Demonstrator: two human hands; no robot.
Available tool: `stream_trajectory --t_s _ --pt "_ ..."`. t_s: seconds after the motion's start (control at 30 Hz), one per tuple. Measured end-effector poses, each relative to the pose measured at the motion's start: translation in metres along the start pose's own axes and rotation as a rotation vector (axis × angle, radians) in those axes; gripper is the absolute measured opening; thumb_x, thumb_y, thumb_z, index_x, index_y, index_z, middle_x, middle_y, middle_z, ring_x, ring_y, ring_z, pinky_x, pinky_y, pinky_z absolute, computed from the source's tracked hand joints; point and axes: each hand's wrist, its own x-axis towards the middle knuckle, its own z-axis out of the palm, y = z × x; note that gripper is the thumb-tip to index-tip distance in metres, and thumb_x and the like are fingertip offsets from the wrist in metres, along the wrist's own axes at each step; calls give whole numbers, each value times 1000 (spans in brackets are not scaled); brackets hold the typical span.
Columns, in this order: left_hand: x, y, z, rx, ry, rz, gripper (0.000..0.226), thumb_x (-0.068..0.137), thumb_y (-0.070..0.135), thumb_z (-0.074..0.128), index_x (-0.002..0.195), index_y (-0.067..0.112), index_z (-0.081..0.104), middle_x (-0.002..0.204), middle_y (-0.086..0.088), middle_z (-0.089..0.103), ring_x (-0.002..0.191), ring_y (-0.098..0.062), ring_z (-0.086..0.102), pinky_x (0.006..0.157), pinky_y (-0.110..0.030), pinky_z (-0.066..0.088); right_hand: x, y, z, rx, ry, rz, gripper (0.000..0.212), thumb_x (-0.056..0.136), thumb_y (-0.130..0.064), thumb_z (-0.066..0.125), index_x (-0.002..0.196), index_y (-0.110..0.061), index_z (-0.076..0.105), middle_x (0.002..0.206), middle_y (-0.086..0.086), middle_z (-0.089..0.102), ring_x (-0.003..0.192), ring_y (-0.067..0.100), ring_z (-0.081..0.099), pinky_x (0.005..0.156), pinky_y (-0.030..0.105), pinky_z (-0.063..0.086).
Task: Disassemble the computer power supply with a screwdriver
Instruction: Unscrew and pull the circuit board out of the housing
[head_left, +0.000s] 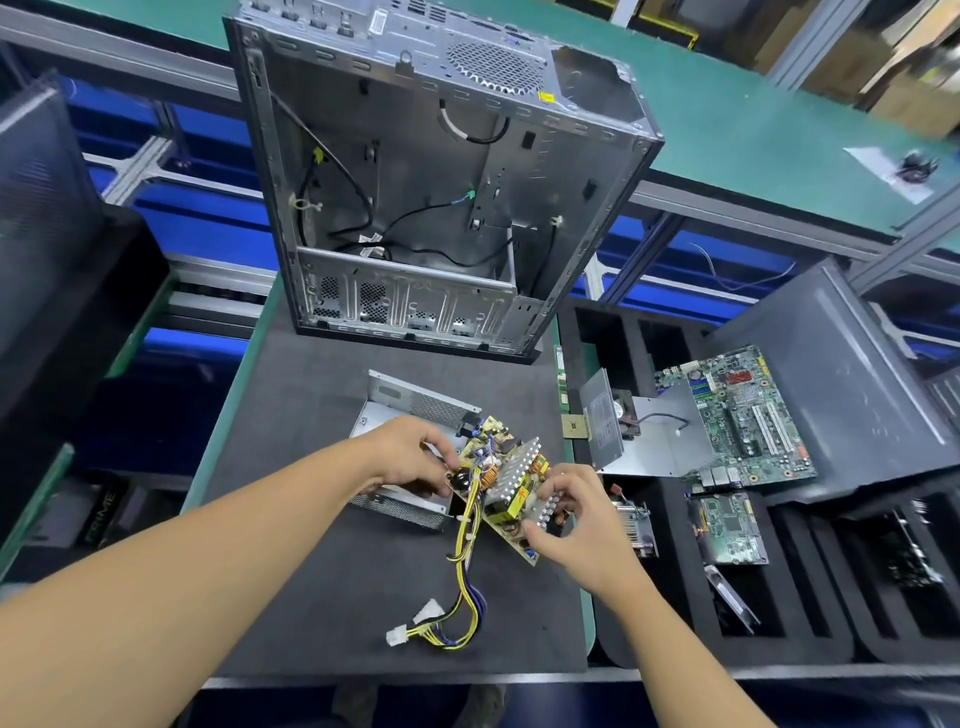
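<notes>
Head camera looks down on a dark grey work mat (311, 545), where the yellow power-supply circuit board with silver finned heat sinks (513, 501) is held tilted, just beside and partly over its open silver sheet-metal housing (415, 402). The left hand (410, 457) pinches the board's far-left edge with curled fingers, its wrist over the housing. The right hand (576, 514) grips the board's near-right edge, fingers curled over the fins. A bundle of yellow and black wires with white plugs (467, 587) trails from the board toward the near edge of the mat. Beyond stands an emptied grey metal computer case (415, 208); a green motherboard (753, 415) lies well to the right.
</notes>
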Motion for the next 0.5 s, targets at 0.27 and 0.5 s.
stream_trajectory --t_s 0.27,0.5 --pt "-2 -5 0 272 115 90 16 74 1 74 80 17 75 79 -2 77 54 -4 61 44 -12 41 -2 -1 4 -28 13 12 32 66 -28 79 88 -36 57 112 -19 49 112 7 53 87 11 40" --pt "-3 -8 3 396 163 151 19 72 2 76 76 20 76 69 6 73 59 1 65 60 -12 51 -5 -4 5 -51 11 9 33 67 -27 80 88 -36 55 113 -18 48 112 8 53 88 13 40"
